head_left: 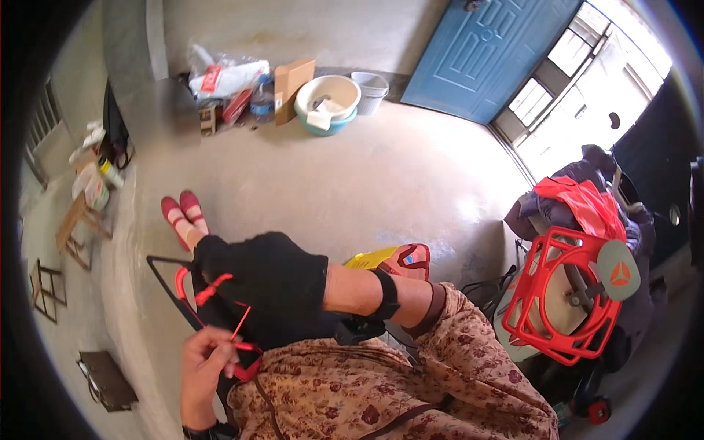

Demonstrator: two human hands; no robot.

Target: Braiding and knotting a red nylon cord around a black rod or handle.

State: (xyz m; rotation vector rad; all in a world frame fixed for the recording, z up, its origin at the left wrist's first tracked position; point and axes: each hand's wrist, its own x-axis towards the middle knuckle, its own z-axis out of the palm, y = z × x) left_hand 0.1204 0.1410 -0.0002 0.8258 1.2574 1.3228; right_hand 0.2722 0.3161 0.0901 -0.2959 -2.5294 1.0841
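Observation:
My left hand (pixel 209 359) is at the lower left, its thumb and fingers pinched on a thin red strand (pixel 243 321) that runs up toward a black cloth piece (pixel 268 275). Right beside these fingers sits a small red-edged item with a dark face (pixel 249 361); its kind is unclear. My right forearm (pixel 356 291), with a black strap round it, reaches left into the black cloth, which hides my right hand. A thick bright red cord (pixel 213 290) lies along the cloth's left side. My lap is covered by a floral garment (pixel 345 381).
Two feet in red shoes (pixel 183 205) rest on the floor beyond the cloth. At right stand a red plastic frame (pixel 517 312) and heaped clothes (pixel 579 202). A yellow-and-red item (pixel 374 258) lies beyond my forearm. Basins (pixel 348 94) and a cardboard box (pixel 291 84) line the far wall near a blue door (pixel 488 55).

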